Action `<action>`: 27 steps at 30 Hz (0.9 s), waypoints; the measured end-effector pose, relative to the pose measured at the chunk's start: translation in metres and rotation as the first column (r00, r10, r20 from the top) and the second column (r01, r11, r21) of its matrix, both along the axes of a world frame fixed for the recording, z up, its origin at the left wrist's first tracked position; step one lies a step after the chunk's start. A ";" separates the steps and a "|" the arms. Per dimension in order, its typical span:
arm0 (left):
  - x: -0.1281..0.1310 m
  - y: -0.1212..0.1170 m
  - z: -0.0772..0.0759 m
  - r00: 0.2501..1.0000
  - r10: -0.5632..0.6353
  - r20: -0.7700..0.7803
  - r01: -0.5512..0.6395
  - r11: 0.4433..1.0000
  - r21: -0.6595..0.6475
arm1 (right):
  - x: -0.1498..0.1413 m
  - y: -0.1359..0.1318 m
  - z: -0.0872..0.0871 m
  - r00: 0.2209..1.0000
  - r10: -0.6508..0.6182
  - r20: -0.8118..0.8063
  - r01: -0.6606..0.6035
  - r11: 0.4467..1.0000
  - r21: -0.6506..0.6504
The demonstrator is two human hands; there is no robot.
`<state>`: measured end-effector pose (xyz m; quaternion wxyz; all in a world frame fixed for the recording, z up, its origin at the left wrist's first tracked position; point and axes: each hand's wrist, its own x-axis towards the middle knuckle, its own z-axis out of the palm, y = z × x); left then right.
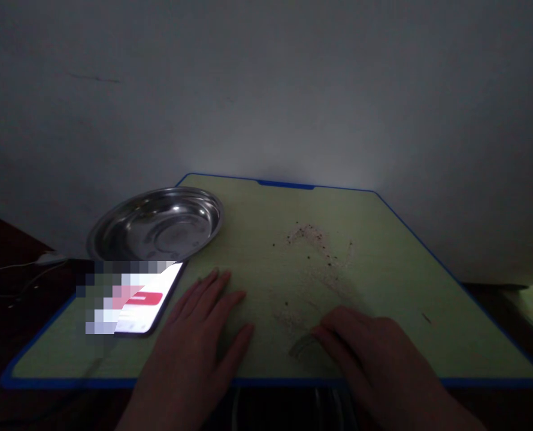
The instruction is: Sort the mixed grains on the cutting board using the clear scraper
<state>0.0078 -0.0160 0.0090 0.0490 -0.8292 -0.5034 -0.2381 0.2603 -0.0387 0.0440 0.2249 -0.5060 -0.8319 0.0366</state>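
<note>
Loose pale powder with dark specks (310, 230) lies mid-tabletop, just beyond our hands. At five o'clock from it, our right hand (369, 350) has its fingers pressed together at a faint grey curved patch (301, 346); we cannot tell whether they pinch it. At eight, our left hand's (194, 335) fingers are slightly spread, near a bright-screened rectangular phone (148, 311). A shallow round silver metal bowl (176, 233) at nine hides part of the side edge. Open pale-green tabletop (257, 206) runs to the blue edge (287, 185) at twelve.

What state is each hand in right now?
Left hand: open, palm down beside the smartphone.
Right hand: closed in a pinch, apparently on a dim greyish item, too blurred to identify.
</note>
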 end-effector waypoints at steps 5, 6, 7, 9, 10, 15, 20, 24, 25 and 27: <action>-0.001 0.000 -0.002 1.000 -0.011 -0.012 0.011 1.000 0.014 | -0.016 0.000 -0.003 1.000 0.009 0.017 -0.010 0.998 0.066; -0.001 0.000 -0.002 1.000 -0.011 -0.011 0.011 1.000 0.012 | -0.019 0.001 -0.004 0.999 0.008 0.031 -0.011 0.996 0.088; -0.001 0.000 -0.003 1.000 -0.009 -0.007 0.009 1.000 0.008 | -0.021 0.002 -0.006 0.999 0.004 0.044 -0.009 0.994 0.112; -0.001 0.000 -0.003 1.000 -0.007 0.001 0.007 1.000 -0.007 | -0.021 0.005 -0.008 0.997 -0.011 0.072 0.001 0.990 0.138; -0.001 0.000 -0.003 1.000 -0.005 0.005 0.005 1.000 -0.013 | -0.018 0.007 -0.009 0.996 -0.025 0.086 0.012 0.990 0.140; -0.001 -0.001 -0.001 0.999 0.006 0.036 -0.005 0.999 -0.033 | 0.010 0.017 -0.008 0.986 -0.111 0.121 0.099 0.989 0.108; -0.002 -0.001 -0.002 0.999 0.011 0.035 -0.010 1.000 -0.029 | 0.025 0.022 -0.003 0.988 -0.157 0.010 0.156 0.987 0.044; -0.003 -0.001 -0.004 1.000 -0.001 0.006 0.001 1.000 -0.018 | 0.020 0.034 0.000 0.980 -0.198 0.035 0.197 0.979 0.047; -0.003 -0.001 -0.003 1.000 -0.003 0.005 0.003 1.000 -0.016 | 0.017 0.038 0.001 0.979 -0.193 0.059 0.190 0.981 0.046; -0.002 0.000 -0.003 1.000 -0.002 0.005 0.002 1.000 -0.017 | 0.010 0.047 0.000 0.982 -0.153 0.112 0.150 0.988 0.036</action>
